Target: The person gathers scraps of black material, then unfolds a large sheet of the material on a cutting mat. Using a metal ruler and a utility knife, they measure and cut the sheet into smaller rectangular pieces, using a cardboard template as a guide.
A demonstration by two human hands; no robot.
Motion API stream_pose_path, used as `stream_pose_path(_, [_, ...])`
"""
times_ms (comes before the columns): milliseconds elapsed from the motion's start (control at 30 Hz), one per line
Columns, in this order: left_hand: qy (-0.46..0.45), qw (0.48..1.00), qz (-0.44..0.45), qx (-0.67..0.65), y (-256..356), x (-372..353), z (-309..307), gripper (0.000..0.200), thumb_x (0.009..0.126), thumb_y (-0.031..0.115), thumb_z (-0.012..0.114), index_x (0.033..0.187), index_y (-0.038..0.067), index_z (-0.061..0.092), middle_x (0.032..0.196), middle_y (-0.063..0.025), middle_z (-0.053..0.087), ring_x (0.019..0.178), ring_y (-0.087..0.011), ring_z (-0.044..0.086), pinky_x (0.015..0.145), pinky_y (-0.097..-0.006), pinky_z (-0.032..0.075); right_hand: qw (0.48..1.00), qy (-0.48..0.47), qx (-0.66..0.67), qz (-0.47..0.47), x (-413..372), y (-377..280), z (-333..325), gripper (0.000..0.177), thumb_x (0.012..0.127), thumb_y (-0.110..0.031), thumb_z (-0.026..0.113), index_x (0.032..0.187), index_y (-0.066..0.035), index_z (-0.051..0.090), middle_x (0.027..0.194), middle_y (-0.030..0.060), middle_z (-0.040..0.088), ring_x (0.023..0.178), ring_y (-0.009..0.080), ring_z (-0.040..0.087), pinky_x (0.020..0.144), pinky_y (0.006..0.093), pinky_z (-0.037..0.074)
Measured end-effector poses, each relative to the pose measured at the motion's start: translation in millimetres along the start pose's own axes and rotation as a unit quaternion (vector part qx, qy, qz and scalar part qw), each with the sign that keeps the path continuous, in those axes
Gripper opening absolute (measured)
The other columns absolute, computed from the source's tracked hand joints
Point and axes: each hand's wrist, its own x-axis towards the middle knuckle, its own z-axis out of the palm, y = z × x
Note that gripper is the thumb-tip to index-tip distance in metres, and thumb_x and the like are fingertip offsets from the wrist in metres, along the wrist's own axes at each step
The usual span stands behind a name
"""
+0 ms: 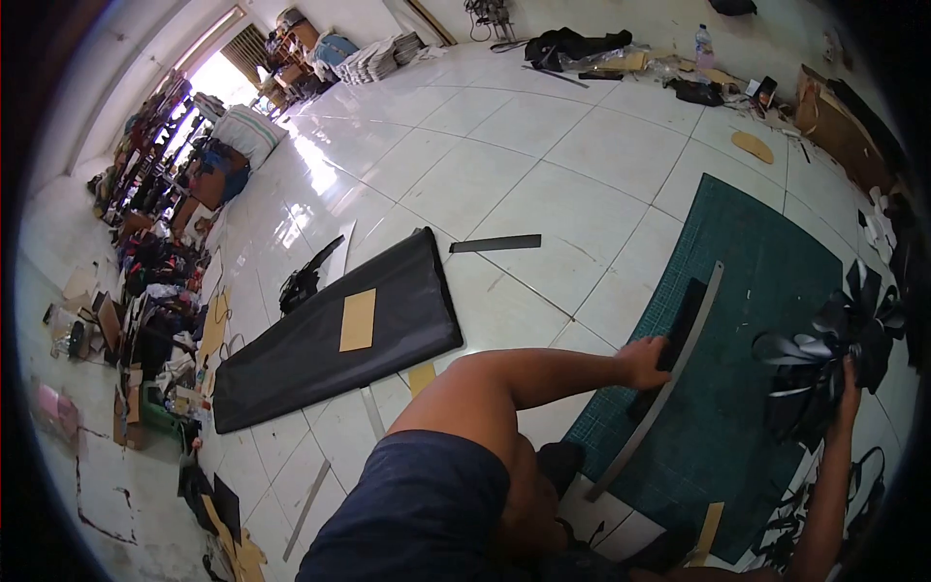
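My left hand [645,365] presses down at the inner edge of a long metal ruler [690,341], over a black strip of material [685,320] on the green cutting mat [776,291]. Its fingers are bent and partly hidden, so whether they grip anything does not show. Over the right side of the mat, my right hand [848,383] is closed on a bunch of black strips [824,354] that fan out in loops.
A folded black sheet [388,320] with a tan card [358,320] on it lies on the tiled floor at left. A dark strip [496,243] is beyond it. Piled goods line the left wall; a bottle [703,47] and cardboard [839,126] stand by the far wall.
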Motion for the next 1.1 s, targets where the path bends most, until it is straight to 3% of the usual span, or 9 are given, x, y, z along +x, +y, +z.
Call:
stream_pose_path(100, [-0.049,0.995,0.006,0.092,-15.9,-0.4,-4.3,0.077,0.081,0.038,0.068,0.142,0.004,0.037,0.133,-0.0237,0.049,0.124,-0.0396,0.051,0.101,-0.0494,0.044,0.996,0.068,0.021,-0.063,5.1,-4.5,-10.9,0.053,0.089,-0.037,0.071,0.128,-0.004,0.059,0.116,0.0059,0.062,0.103,0.0196,0.061,0.089,0.0337,0.047])
stream_pose_path(267, [-0.104,0.969,0.041,0.22,-28.9,-1.8,-11.5,0.07,0.079,0.032,0.069,0.139,0.005,0.043,0.13,-0.0222,0.05,0.122,-0.0378,0.053,0.099,-0.0503,0.045,0.993,0.094,0.069,0.001,-7.7,-14.3,-17.5,0.055,0.088,-0.037,0.073,0.129,-0.004,0.057,0.119,0.0049,0.061,0.106,0.0177,0.06,0.092,0.0322,0.046])
stream_pose_path(367, [-0.14,0.951,0.052,0.269,-26.7,-0.7,-16.5,0.066,0.085,0.035,0.068,0.139,0.005,0.043,0.13,-0.0224,0.051,0.121,-0.0367,0.054,0.1,-0.0496,0.045,0.991,0.129,0.043,-0.006,-13.1,-14.6,-20.4,0.057,0.087,-0.036,0.074,0.131,-0.003,0.056,0.119,0.0049,0.061,0.105,0.0178,0.061,0.091,0.0313,0.047])
stream_pose_path(467, [-0.132,0.951,0.064,0.274,-29.1,2.8,-12.4,0.065,0.084,0.033,0.069,0.137,0.004,0.045,0.126,-0.0214,0.054,0.118,-0.0366,0.055,0.099,-0.0489,0.046,0.992,0.119,0.024,-0.045,-4.6,-0.5,-41.1,0.053,0.085,-0.032,0.076,0.126,-0.003,0.06,0.11,0.0055,0.065,0.095,0.0195,0.065,0.083,0.0308,0.051])
stream_pose_path(600, [-0.109,0.952,0.113,0.264,-38.7,13.3,-4.9,0.064,0.08,0.037,0.07,0.131,0.004,0.051,0.119,-0.02,0.058,0.115,-0.0356,0.056,0.095,-0.0467,0.049,0.99,0.133,0.03,0.031,-16.6,-8.7,-31.1,0.059,0.079,-0.034,0.08,0.127,-0.006,0.06,0.118,0.0078,0.063,0.104,0.0227,0.062,0.092,0.0372,0.05])
stream_pose_path(667, [-0.113,0.95,0.138,0.258,-52.3,22.3,0.3,0.067,0.079,0.035,0.071,0.135,0.006,0.049,0.123,-0.0195,0.056,0.118,-0.0362,0.055,0.098,-0.0481,0.047,0.989,0.13,0.056,0.046,-22.3,-12.1,-18.9,0.059,0.078,-0.033,0.081,0.125,-0.007,0.057,0.11,0.0072,0.063,0.099,0.0234,0.062,0.091,0.041,0.05])
stream_pose_path(767, [-0.12,0.95,0.12,0.261,-43.1,17.7,-3.1,0.067,0.08,0.038,0.069,0.135,0.005,0.049,0.129,-0.022,0.053,0.118,-0.0393,0.055,0.099,-0.0485,0.046,0.989,0.126,0.075,-0.01,-39.6,-23.8,4.7,0.061,0.079,-0.026,0.081,0.129,-0.009,0.051,0.108,0.0076,0.062,0.094,0.0223,0.064,0.084,0.0387,0.054])
stream_pose_path(933, [-0.135,0.948,0.105,0.269,-44.2,12.9,-7.4,0.068,0.081,0.041,0.07,0.134,0.004,0.05,0.127,-0.0235,0.054,0.116,-0.0417,0.055,0.099,-0.0485,0.046,0.994,0.107,-0.011,-0.029,-38.6,-8.0,12.1,0.076,0.077,-0.03,0.082,0.138,-0.004,0.044,0.127,0.0112,0.058,0.112,0.024,0.059,0.095,0.0376,0.049])
stream_pose_path(1100, [-0.141,0.948,0.113,0.263,-48.1,16.6,-5.0,0.068,0.079,0.039,0.071,0.133,0.003,0.05,0.121,-0.0226,0.056,0.114,-0.0411,0.056,0.098,-0.0491,0.046,0.988,0.065,-0.105,-0.093,-48.2,7.5,38.6,0.07,0.076,-0.028,0.082,0.134,-0.004,0.05,0.125,0.0104,0.061,0.115,0.0239,0.058,0.099,0.0376,0.046])
